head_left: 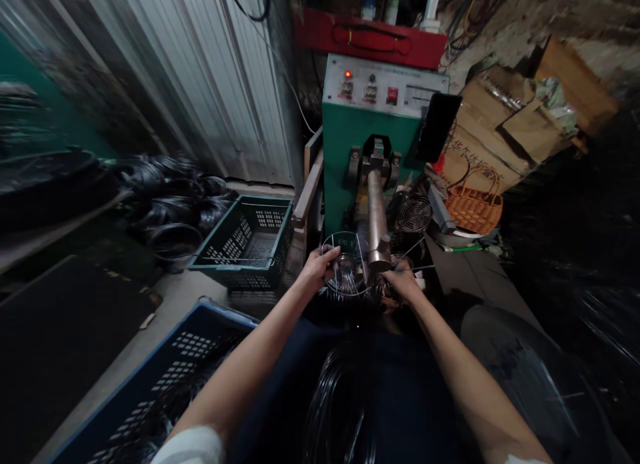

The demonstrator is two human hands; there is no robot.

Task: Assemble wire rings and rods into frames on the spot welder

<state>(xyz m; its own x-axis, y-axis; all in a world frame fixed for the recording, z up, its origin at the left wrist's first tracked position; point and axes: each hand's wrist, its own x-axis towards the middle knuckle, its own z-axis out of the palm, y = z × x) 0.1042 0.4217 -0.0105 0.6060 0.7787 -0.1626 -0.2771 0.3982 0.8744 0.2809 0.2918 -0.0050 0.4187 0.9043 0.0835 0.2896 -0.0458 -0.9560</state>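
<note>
My left hand is closed on the left rim of a round wire frame, a thin metal ring with crossing wires, just left of the machine's arm. Close under the end of the thick metal cylinder is my right hand, its fingers closed and partly hidden in shadow. Thin wires stick out beside it, but I cannot tell what it grips. The cylinder juts toward me from a green machine with a lit red lamp on its panel. Across my lap lies a bundle of dark wire.
A green plastic crate stands left of the machine, and a blue crate with dark wire is nearer me. Wire coils are heaped at the left. A wicker basket and cardboard boxes sit at the right.
</note>
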